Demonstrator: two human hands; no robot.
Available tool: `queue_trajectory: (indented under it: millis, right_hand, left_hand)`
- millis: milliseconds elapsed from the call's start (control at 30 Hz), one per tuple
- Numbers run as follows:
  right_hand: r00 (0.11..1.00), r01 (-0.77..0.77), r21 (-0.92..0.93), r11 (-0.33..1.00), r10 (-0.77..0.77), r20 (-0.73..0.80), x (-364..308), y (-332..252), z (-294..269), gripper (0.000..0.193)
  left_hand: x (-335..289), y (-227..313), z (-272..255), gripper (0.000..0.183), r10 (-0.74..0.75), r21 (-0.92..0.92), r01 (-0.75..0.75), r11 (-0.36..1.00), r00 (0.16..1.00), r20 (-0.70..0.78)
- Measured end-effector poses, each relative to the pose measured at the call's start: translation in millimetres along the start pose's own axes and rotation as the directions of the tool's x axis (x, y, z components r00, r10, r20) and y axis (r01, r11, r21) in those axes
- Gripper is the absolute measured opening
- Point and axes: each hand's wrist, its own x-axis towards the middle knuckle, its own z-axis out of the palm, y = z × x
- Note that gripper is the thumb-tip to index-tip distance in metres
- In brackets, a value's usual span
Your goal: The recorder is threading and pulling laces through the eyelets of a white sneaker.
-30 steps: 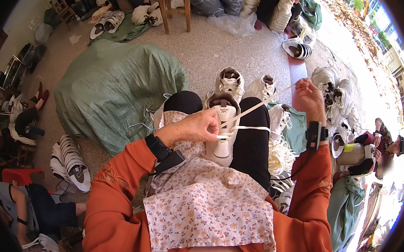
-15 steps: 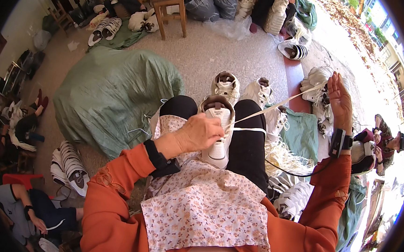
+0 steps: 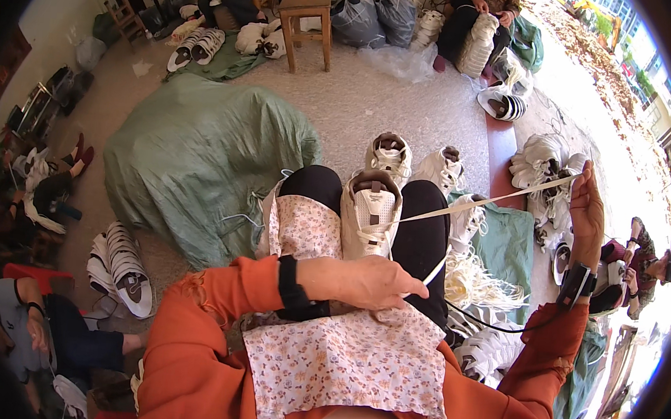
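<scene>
A white sneaker (image 3: 370, 216) rests between my knees, toe pointing away from me. My left hand (image 3: 365, 280) lies over its heel end, fingers closed on the other end of the white shoelace. The white shoelace (image 3: 484, 202) runs taut from the shoe's eyelets out to the right. My right hand (image 3: 588, 208) is raised far to the right and pinches the lace's end. Both sleeves are orange, and each wrist wears a black band. A floral cloth (image 3: 341, 350) covers my lap.
Two more white sneakers (image 3: 390, 153) stand on the floor beyond my knees. A heap of loose laces (image 3: 482, 282) and white shoes (image 3: 541, 158) lies at my right. A big green sack (image 3: 199, 161) fills the left. Other people sit at the far end by a wooden stool (image 3: 306, 13) and at the lower left.
My right hand has drawn the lace further out to the right and higher. My left hand has slid down from the eyelets to the shoe's heel end.
</scene>
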Motion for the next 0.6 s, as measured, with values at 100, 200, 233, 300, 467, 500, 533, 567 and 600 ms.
queue_trajectory:
  millis: [100, 200, 233, 300, 467, 500, 533, 567, 600]
  right_hand:
    - [0.989, -0.071, 0.119, 0.990, 0.085, -0.123, -1, 15, -29, 0.035]
    - [0.959, -0.068, 0.197, 0.978, 0.119, -0.258, 1, 37, -69, 0.023]
    - [0.958, -0.052, 0.218, 0.974, 0.111, -0.265, -2, 43, -80, 0.018]
    - [0.916, -0.057, 0.226, 0.972, 0.141, -0.375, -4, 67, -84, 0.008]
    - [0.905, -0.259, -0.110, 0.960, 0.202, -0.374, -32, 140, 6, 0.018]
    - [0.930, -0.291, -0.271, 0.917, 0.205, -0.307, -42, 155, 32, 0.017]
    - [0.948, -0.297, -0.435, 0.850, 0.207, -0.242, -56, 165, 57, 0.016]
    - [0.951, -0.303, -0.528, 0.793, 0.215, -0.222, -67, 182, 76, 0.015]
    - [0.954, -0.301, -0.618, 0.726, 0.225, -0.200, -77, 197, 94, 0.015]
  left_hand:
    - [-28, 41, -64, 0.033, -0.331, -0.586, 0.293, 0.756, 0.942, 0.045]
    - [-86, 41, -96, 0.034, -0.620, -0.747, 0.180, 0.640, 0.695, -0.364]
    - [-106, 30, -99, 0.033, -0.640, -0.743, 0.087, 0.663, 0.580, -0.503]
    - [-146, 13, -99, 0.035, -0.711, -0.730, 0.080, 0.679, 0.320, -0.626]
    - [-209, -9, -78, 0.037, -0.873, -0.690, 0.625, 0.365, -0.027, -0.486]
    - [-206, -8, -72, 0.036, -0.780, -0.273, 0.901, 0.336, 0.104, -0.617]
    - [-199, -9, -66, 0.035, -0.696, 0.205, 0.955, 0.215, 0.297, -0.653]
    - [-172, -5, -67, 0.027, -0.671, 0.114, 0.936, 0.334, 0.321, -0.668]
    - [-152, -7, -68, 0.026, -0.578, 0.172, 0.854, 0.490, 0.466, -0.670]
